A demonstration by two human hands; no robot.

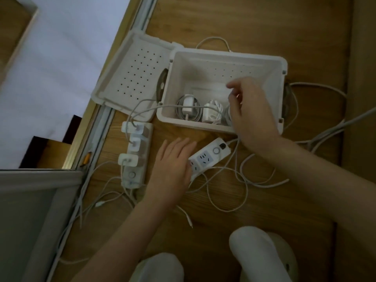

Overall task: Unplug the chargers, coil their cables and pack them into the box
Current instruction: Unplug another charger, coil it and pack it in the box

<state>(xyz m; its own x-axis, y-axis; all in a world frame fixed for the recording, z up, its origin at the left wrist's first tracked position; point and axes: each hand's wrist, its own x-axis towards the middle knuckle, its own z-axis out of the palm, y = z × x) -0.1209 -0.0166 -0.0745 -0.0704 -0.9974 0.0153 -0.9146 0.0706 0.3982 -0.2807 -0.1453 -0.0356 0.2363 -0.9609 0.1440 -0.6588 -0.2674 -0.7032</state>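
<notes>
A white plastic box (272, 64) stands open on the wooden floor, its perforated lid (132, 76) flipped out to the left. Two coiled chargers (189, 107) (211, 112) lie in the box's near end. My right hand (250, 112) reaches into the box beside them, fingers loosely curled; what it holds is hidden. My left hand (173, 165) lies flat on the near end of an empty power strip (211, 157). A second power strip (136, 155) to the left has three white chargers (132, 127) plugged in, their cables trailing over the floor.
Loose white cables (244, 180) loop across the floor in front of and to the right of the box. A metal sliding-door track (97, 127) runs diagonally at the left, with a grey frame (40, 180) below. My knees in white trousers (256, 253) are at the bottom.
</notes>
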